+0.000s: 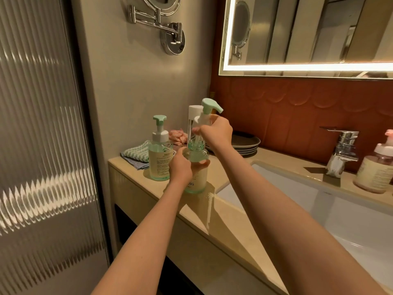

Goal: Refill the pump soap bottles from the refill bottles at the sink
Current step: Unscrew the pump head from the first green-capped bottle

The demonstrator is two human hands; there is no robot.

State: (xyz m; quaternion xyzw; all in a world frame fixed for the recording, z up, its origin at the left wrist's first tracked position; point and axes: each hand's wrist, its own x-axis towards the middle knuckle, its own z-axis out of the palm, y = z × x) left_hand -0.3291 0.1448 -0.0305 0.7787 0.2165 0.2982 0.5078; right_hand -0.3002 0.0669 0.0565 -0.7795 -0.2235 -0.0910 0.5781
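A clear green soap bottle stands on the beige counter left of the sink, its threaded neck open. My left hand grips its shoulder. Above the neck, my right hand holds the bottle's mint-green pump head by its white collar, lifted off, with the stem still reaching down into the neck. A second green pump bottle, capped, stands just left of it. A tall white-capped bottle stands behind, mostly hidden by the pump.
The white sink basin lies to the right, with a chrome faucet and a pink pump bottle behind it. Stacked dark plates, folded cloths and a pink cloth sit at the counter's back. A ribbed glass door is left.
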